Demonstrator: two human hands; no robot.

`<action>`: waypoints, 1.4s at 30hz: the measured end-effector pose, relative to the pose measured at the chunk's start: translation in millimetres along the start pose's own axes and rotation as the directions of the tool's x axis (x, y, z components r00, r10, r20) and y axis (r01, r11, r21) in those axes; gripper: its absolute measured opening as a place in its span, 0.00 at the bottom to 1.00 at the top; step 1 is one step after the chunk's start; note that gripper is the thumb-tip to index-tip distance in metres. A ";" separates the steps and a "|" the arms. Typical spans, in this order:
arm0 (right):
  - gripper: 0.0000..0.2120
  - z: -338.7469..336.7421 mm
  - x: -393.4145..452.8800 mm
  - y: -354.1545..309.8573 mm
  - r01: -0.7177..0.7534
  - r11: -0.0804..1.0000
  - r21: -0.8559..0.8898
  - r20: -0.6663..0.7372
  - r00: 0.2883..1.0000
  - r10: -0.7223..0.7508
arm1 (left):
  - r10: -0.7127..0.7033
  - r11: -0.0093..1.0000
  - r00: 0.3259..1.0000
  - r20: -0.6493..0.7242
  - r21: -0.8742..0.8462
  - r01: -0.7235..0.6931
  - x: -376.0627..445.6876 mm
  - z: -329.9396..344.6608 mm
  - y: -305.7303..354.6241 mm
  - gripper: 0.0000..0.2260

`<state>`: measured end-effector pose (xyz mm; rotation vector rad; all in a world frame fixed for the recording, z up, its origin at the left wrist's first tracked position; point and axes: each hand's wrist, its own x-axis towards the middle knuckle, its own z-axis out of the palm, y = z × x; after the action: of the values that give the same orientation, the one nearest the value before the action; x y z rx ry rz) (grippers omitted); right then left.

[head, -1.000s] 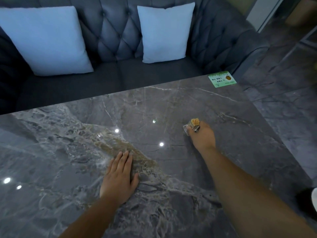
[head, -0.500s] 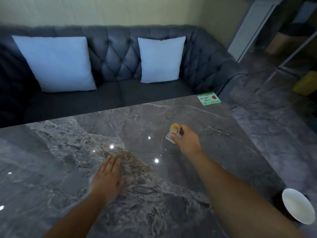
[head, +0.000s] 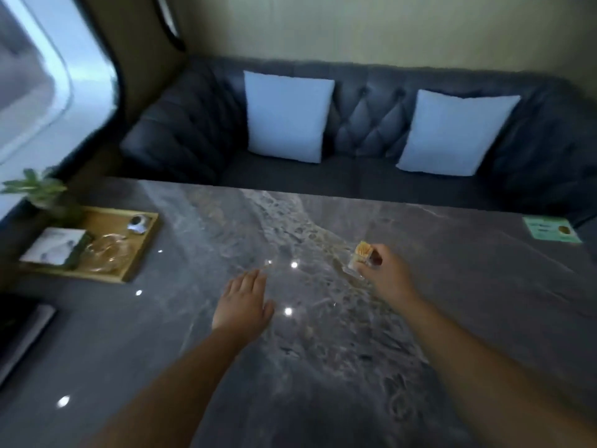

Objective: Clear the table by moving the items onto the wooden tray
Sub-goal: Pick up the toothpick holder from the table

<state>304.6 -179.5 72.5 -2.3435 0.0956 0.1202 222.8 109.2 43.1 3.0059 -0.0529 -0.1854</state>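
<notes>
My right hand [head: 386, 276] grips a small clear toothpick holder [head: 361, 257] full of wooden picks, held just above the grey marble table [head: 323, 350] right of centre. My left hand [head: 244, 302] hovers flat over the table's middle, fingers apart, holding nothing. The wooden tray [head: 142, 253] lies at the table's far left. In it are a white box [head: 53, 245], a clear glass dish [head: 106, 250] and a small round silver item [head: 139, 223]. The whole frame is blurred by motion.
A potted green plant [head: 38, 189] stands just behind the tray. A green card [head: 550, 229] lies at the table's far right edge. A dark sofa [head: 355, 169] with two pale cushions runs behind the table. A dark flat object [head: 19, 324] sits at the left edge.
The view has swung left, bringing the tray and plant into sight. My right hand has carried the toothpick holder leftward over the table. My left hand has lifted slightly off the marble.
</notes>
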 end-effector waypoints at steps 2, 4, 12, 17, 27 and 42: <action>0.15 26.5 -0.6 -28.9 0.059 0.998 -0.008 0.051 0.997 -0.059 | -0.059 0.998 0.998 -0.001 -0.006 0.059 -16.7 -2.4 -32.5 0.28; 0.16 55.2 -0.3 -57.8 0.109 0.994 0.007 0.086 0.990 -0.109 | -0.105 0.994 0.994 -0.017 -0.024 0.104 -32.7 -4.1 -65.7 0.27; 0.17 179.5 2.2 -177.0 0.233 0.972 -0.010 0.189 0.955 -0.227 | -0.216 0.976 0.975 -0.045 -0.025 0.215 -78.8 -6.6 -211.3 0.27; 0.16 257.4 8.3 -240.9 0.271 0.963 0.004 0.227 0.937 -0.265 | -0.264 0.964 0.964 -0.025 -0.051 0.262 -95.1 0.4 -287.4 0.27; 0.12 360.8 42.9 -325.9 0.347 0.937 -0.039 0.311 0.896 -0.318 | -0.342 0.935 0.940 -0.012 -0.106 0.338 -102.3 31.1 -365.7 0.26; 0.13 461.8 127.1 -412.0 0.427 0.892 -0.150 0.346 0.868 -0.358 | -0.356 0.926 0.930 -0.090 -0.167 0.338 -90.0 60.8 -392.8 0.24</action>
<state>447.6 434.2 27.3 -2.4808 -0.5827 0.3061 136.6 494.6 -57.3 2.8434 0.4878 -0.0398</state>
